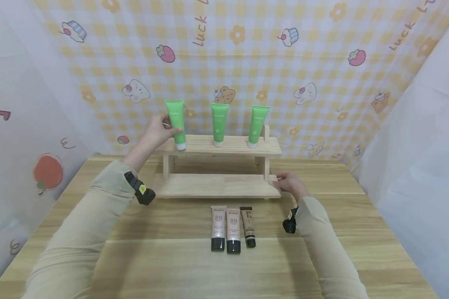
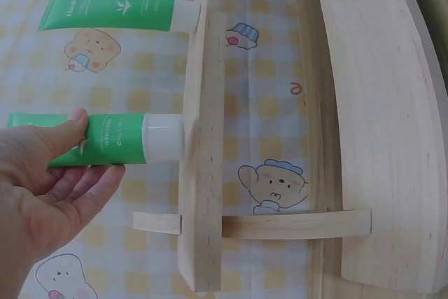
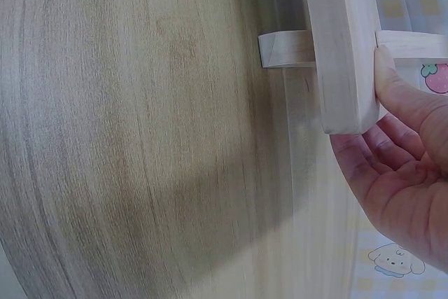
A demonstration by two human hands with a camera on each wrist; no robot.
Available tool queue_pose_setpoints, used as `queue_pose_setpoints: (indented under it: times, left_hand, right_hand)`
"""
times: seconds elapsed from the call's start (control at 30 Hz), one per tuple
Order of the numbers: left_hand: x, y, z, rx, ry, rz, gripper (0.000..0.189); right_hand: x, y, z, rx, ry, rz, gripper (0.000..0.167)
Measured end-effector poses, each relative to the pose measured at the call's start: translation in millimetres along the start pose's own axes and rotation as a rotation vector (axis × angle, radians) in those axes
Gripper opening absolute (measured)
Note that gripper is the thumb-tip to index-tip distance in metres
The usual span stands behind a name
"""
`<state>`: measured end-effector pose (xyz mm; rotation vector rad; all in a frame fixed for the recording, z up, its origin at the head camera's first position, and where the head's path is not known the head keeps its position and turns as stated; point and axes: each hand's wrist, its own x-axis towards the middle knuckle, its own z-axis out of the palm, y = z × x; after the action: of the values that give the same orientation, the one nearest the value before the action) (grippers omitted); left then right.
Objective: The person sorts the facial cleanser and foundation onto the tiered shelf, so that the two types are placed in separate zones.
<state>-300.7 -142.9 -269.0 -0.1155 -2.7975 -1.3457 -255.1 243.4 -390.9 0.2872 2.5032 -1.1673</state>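
My left hand [image 1: 160, 131] grips a green squeeze tube [image 1: 176, 120] between thumb and fingers, its white cap down at the left end of the upper shelf board [image 1: 200, 145]. In the left wrist view the tube's cap [image 2: 164, 137] is right at the board's surface. Two more green tubes, one in the middle [image 1: 219, 122] and one at the right [image 1: 257, 123], stand cap-down on the same board. My right hand [image 1: 292, 185] holds the right end of the wooden rack's lower board [image 1: 217, 185], thumb on top and fingers beneath, as the right wrist view shows.
In front of the rack, two pink BB cream tubes [image 1: 218, 228] [image 1: 233, 230] and a slimmer gold-brown tube [image 1: 248, 226] lie side by side on the wooden table [image 1: 172, 265]. A checked cloth [image 1: 224, 66] hangs close behind the rack, with white cloth at both sides.
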Motion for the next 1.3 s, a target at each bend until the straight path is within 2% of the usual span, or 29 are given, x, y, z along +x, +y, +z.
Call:
queue_pose_setpoints:
  times: [0.4,0.77,0.93,1.1,1.3]
  left_hand:
    - [8.5,-11.6,10.0,-0.027,0.062,0.054,0.047]
    - [6.3,-19.6,12.5,0.002,0.008,0.046,0.047]
    - [1.2,-25.1,13.6,-0.023,-0.035,0.001,0.055]
    - [-7.0,-33.1,13.9,-0.062,-0.034,-0.025,0.056]
    - [-18.0,-40.0,15.6,-0.070,-0.021,-0.010,0.052]
  right_hand:
    - [0.2,1,0,0.013,0.005,-0.013,0.060]
    - [0.5,1,0,-0.006,-0.002,-0.026,0.059]
    - [3.5,3,1,-0.001,-0.005,-0.011,0.060]
    - [5.5,2,0,-0.021,-0.001,0.008,0.062]
    - [8.8,3,-1,-0.007,-0.005,0.010,0.062]
